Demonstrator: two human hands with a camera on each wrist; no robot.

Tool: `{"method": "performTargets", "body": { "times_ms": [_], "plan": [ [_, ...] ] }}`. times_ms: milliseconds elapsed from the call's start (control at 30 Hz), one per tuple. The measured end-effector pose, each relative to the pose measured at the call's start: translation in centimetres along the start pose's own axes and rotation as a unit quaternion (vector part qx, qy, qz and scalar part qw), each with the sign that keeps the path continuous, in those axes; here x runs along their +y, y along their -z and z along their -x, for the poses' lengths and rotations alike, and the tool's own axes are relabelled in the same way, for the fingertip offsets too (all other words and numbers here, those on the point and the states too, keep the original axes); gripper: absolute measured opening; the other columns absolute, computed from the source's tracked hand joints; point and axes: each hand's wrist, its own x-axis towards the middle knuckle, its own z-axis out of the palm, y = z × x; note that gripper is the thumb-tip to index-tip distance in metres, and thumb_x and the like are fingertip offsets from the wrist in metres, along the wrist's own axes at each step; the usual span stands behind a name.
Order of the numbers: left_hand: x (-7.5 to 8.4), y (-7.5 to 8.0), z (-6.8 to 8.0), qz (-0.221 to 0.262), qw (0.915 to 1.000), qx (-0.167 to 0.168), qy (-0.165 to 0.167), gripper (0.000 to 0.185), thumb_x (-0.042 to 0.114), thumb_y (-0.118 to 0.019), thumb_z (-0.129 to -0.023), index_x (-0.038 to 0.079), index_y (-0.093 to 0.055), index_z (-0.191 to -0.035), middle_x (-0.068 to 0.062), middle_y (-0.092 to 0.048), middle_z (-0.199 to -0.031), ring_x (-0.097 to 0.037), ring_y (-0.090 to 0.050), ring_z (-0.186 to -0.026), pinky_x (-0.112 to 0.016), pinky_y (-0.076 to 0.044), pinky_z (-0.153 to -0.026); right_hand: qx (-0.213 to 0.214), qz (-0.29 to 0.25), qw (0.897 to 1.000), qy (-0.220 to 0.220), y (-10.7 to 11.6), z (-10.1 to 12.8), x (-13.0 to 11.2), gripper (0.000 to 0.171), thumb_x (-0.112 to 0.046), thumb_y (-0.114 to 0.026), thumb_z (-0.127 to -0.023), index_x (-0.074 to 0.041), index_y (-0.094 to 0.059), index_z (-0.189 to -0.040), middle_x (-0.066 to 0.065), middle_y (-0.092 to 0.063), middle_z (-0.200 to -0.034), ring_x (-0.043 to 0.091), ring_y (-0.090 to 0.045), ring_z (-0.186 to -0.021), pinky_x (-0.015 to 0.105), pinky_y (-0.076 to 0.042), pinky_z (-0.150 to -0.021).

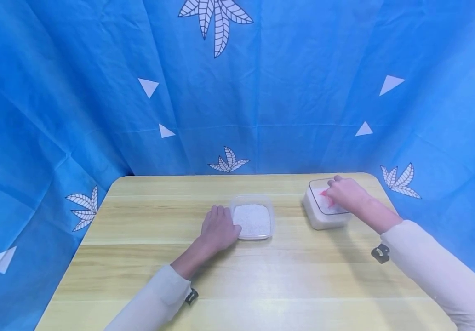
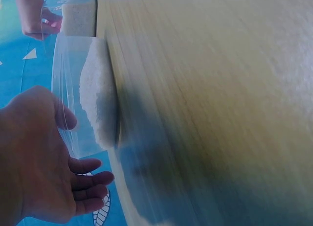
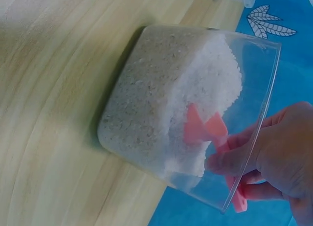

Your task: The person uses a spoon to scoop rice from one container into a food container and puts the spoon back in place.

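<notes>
My right hand [image 1: 346, 195] pinches a small pink scoop [image 3: 203, 130] by its handle, over the rim of a clear square canister [image 1: 332, 220] in the right wrist view. The scoop's head rests in the white grains, which look like rice [image 3: 200, 89]. Beside a low clear plastic tub [image 1: 253, 200] at mid-table is my left hand [image 1: 220, 228], thumb against the tub's side and fingers loosely extended. White grains [image 1: 252, 219] fill part of that tub. In the left wrist view, the left fingers [image 2: 93, 179] lie apart from one another and do not wrap the tub.
Both containers stand on a pale wood-patterned table [image 1: 146, 250], the canister near its far right corner. A blue curtain [image 1: 303, 92] with white leaves and triangles hangs close behind the table and along its sides. Dark bands [image 1: 381, 253] sit at the sleeve cuffs.
</notes>
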Motion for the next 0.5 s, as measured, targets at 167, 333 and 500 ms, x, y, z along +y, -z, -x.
{"method": "performTargets", "body": {
  "times_ms": [167, 333, 500],
  "plan": [
    [0.02, -0.04, 0.03, -0.001, 1.0000, -0.001, 0.000, 0.042, 0.036, -0.051, -0.090, -0.002, -0.054, -0.107, -0.011, -0.046, -0.097, -0.026, -0.039, -0.092, -0.035, -0.036, -0.083, 0.003, -0.010, 1.000, -0.010, -0.13, 0.17, 0.16, 0.026, 0.011, -0.079, -0.073, -0.009, -0.079, -0.090, 0.018, -0.072, -0.092, 0.030, -0.063, -0.080, 0.043, -0.061, -0.065],
    [0.04, 0.01, 0.07, -0.002, 1.0000, 0.003, -0.001, 0.043, 0.036, -0.051, -0.090, -0.003, -0.054, -0.108, -0.011, -0.047, -0.097, -0.026, -0.039, -0.092, -0.035, -0.036, -0.083, 0.005, -0.014, 1.000, -0.021, 0.05, 0.19, 0.28, 0.022, 0.012, -0.078, -0.074, -0.008, -0.077, -0.083, 0.016, -0.071, -0.088, 0.028, -0.061, -0.077, 0.042, -0.059, -0.061],
    [0.04, -0.01, 0.01, 0.000, 1.0000, 0.004, -0.002, 0.044, 0.036, -0.052, -0.090, -0.003, -0.055, -0.109, -0.011, -0.047, -0.097, -0.026, -0.039, -0.091, -0.035, -0.036, -0.082, -0.001, -0.023, 0.999, -0.028, 0.15, 0.13, 0.39, 0.020, 0.012, -0.076, -0.076, -0.007, -0.075, -0.081, 0.015, -0.070, -0.085, 0.027, -0.059, -0.074, 0.041, -0.058, -0.059]
  ]
}}
